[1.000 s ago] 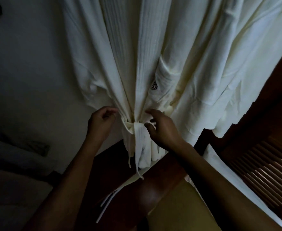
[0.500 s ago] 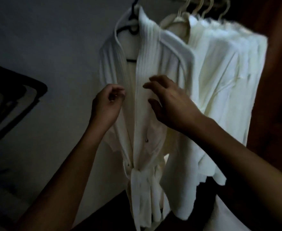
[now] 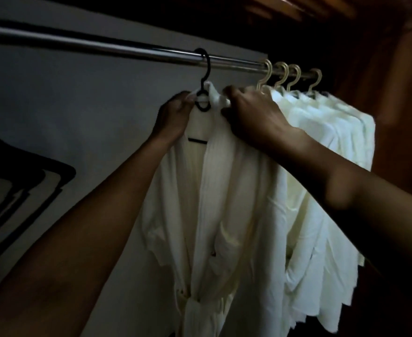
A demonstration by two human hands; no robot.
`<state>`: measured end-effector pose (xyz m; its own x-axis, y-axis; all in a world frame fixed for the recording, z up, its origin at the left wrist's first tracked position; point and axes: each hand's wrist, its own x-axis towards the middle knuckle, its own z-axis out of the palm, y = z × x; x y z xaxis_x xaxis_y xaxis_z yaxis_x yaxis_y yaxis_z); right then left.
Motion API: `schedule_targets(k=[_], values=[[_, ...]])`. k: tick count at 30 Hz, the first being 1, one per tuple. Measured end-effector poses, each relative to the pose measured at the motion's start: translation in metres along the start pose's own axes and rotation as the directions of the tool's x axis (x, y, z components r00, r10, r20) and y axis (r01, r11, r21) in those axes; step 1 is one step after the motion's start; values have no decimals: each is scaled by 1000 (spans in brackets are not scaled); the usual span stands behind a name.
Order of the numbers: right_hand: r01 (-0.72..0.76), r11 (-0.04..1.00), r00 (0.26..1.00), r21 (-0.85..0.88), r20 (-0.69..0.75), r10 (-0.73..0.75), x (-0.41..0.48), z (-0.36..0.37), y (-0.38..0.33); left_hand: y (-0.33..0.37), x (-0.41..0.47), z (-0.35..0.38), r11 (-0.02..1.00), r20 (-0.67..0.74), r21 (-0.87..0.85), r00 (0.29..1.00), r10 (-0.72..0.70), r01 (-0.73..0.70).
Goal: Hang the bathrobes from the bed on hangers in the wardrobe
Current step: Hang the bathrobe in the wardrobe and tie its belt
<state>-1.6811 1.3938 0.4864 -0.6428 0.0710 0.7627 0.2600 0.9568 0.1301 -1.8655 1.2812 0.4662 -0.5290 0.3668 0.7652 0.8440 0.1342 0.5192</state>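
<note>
A white bathrobe [image 3: 214, 215] hangs on a black hanger [image 3: 203, 81] hooked over the metal wardrobe rail [image 3: 107, 46]; its belt is tied at the waist. My left hand [image 3: 175, 113] grips the collar on the left of the hanger neck. My right hand [image 3: 251, 113] grips the collar and shoulder on the right. Several more white bathrobes [image 3: 333, 166] hang close together on cream hangers [image 3: 282, 74] further right on the rail.
The wardrobe's pale back wall [image 3: 90, 105] lies behind the rail. A dark wooden side panel [image 3: 399, 93] closes the right side. A black-and-white patterned object [image 3: 17, 190] sits at the lower left. The rail left of the black hanger carries nothing.
My view rose from the robe's belt to the rail. Both hands moved up from the tied belt, along the front edges, to the collar at the hanger.
</note>
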Motion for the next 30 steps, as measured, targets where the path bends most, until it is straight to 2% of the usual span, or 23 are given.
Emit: schedule_targets(k=[3,5,8,11,13,17,20,22,25,28,30], values=[[4,1000,1000,-26,1,-4,7,3,0,-5,16,-2,952,-91,-302,992,-89,57],[15,1000,999,-19,-31,-16,9,5,-1,0,30,-2,927,-90,-356,983,-162,120],[19,1000,997,12,-78,-18,9,9,-5,11,49,8,968,-46,-159,978,-205,196],[52,997,995,60,-87,-47,9,13,4,23,53,9,947,94,56,942,-322,317],[67,996,996,64,-67,-63,11,14,13,13,45,-4,926,97,145,927,-364,348],[89,993,993,83,-82,-82,12,18,27,-66,-3,-22,931,49,79,931,-361,357],[59,994,996,91,-77,-52,15,23,35,-112,-46,-20,887,138,-4,879,-456,461],[53,996,995,75,-85,-47,16,26,43,-119,-47,-23,902,139,-46,897,-420,430],[98,993,987,59,-131,-90,15,30,60,-111,-23,-34,942,31,-77,945,-326,327],[135,989,977,56,-172,-123,15,33,71,-108,4,-36,909,-27,-142,917,-399,391],[118,989,979,91,-177,-100,14,36,70,-111,17,-30,886,38,-31,887,-461,462]])
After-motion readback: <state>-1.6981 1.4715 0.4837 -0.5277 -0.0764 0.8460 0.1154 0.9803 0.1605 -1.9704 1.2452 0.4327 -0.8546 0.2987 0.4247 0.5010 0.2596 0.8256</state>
